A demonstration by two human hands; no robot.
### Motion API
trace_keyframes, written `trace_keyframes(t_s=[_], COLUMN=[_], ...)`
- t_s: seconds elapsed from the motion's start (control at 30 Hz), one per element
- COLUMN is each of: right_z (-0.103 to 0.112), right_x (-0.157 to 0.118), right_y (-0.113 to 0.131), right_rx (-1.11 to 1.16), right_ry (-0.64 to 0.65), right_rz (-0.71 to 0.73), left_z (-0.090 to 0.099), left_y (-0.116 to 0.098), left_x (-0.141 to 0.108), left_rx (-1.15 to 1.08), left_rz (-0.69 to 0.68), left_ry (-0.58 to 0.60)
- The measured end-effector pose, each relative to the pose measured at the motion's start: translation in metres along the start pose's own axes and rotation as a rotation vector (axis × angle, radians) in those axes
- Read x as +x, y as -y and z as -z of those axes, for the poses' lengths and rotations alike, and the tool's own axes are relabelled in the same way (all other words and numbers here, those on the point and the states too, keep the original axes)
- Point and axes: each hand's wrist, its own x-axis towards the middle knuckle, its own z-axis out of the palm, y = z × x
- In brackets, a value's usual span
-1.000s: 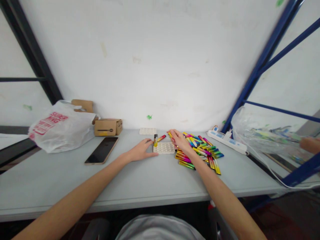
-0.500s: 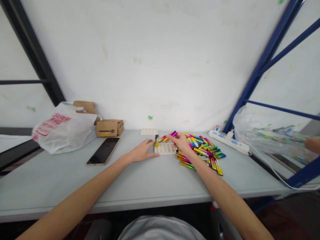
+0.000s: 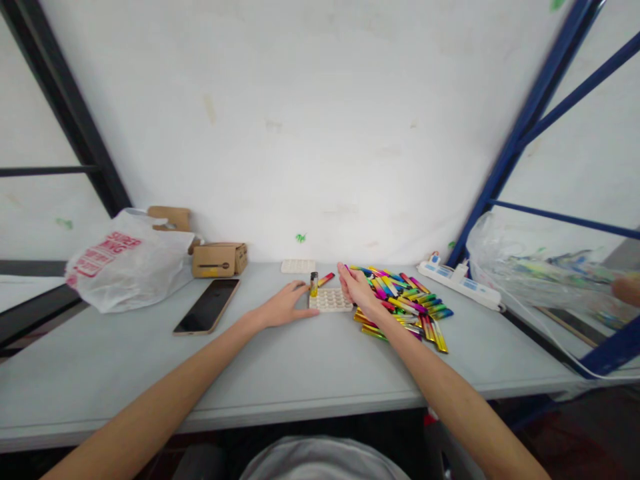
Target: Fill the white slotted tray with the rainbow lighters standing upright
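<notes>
A small cream tray [image 3: 331, 300] with rows of holes lies on the grey table. One gold lighter with a black top [image 3: 314, 285] stands upright at its back left corner. My left hand [image 3: 287, 304] rests on the table at the tray's left side, fingers apart, holding nothing. My right hand [image 3: 356, 287] is above the tray's right edge with its fingers closed around shiny lighters, mostly hidden by the hand. Behind the tray lies a red lighter [image 3: 327, 279]. To the right spreads a pile of colourful metallic lighters [image 3: 407, 303].
A phone [image 3: 207, 307], a cardboard box [image 3: 219, 260] and a white plastic bag [image 3: 131, 260] are on the left. A second cream tray [image 3: 298, 266] lies by the wall. A power strip [image 3: 460, 284] and a clear plastic bag [image 3: 530, 267] are at the right.
My right hand has turned, and the purple and gold lighters that showed at its fingertips are now mostly out of sight. My left hand has stayed by the tray.
</notes>
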Motion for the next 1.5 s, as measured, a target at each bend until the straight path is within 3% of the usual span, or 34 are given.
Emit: trace_keyframes(t_s=[0.13,0.23,0.37,0.53,0.73,1.0,1.17,1.23,1.5], right_z=[-0.001,-0.003,-0.006,-0.008,-0.009,-0.007,-0.008,-0.009,-0.03], right_x=[0.001,0.001,0.001,-0.001,-0.001,-0.003,0.0,0.002,0.0], right_y=[-0.003,-0.005,-0.005,-0.009,-0.009,-0.003,-0.011,-0.014,-0.006], right_rx=[-0.086,-0.152,-0.174,-0.181,-0.521,-0.61,-0.666,-0.708,-1.081], right_ry=[-0.173,-0.208,-0.151,-0.015,0.047,0.078,0.314,0.352,0.275], right_rz=[-0.017,-0.038,-0.029,0.083,0.356,0.339,0.358,0.38,0.436], left_z=[0.0,0.0,0.002,0.002,0.001,0.001,-0.001,-0.001,-0.002], left_y=[0.001,0.002,0.0,0.0,-0.001,-0.003,0.0,0.0,0.0], left_x=[0.0,0.0,0.0,0.0,0.0,0.0,0.0,0.0,0.001], left_rx=[-0.007,-0.016,-0.017,-0.014,-0.017,-0.007,-0.019,-0.02,-0.025], left_rz=[0.006,0.007,0.0,-0.009,-0.015,-0.012,-0.062,-0.072,-0.076], left_ry=[0.008,0.001,0.016,0.02,0.016,0.025,-0.007,-0.014,-0.028])
